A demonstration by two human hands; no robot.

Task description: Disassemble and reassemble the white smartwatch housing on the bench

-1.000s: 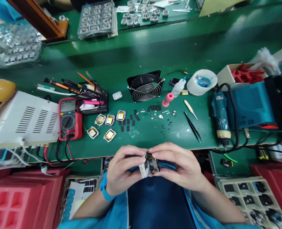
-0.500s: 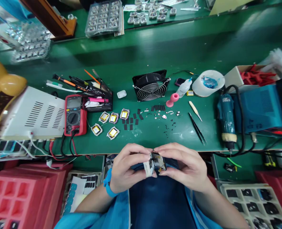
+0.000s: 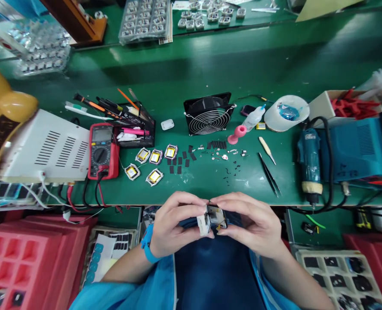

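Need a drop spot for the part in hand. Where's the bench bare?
Bare green bench behind the fan, up to the far trays. A smaller patch lies between the small black parts and tweezers. Crowded around the multimeter, yellow modules and blue driver.

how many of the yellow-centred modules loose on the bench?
5, right of the red multimeter: three in a row, two nearer the edge. None look hidden.
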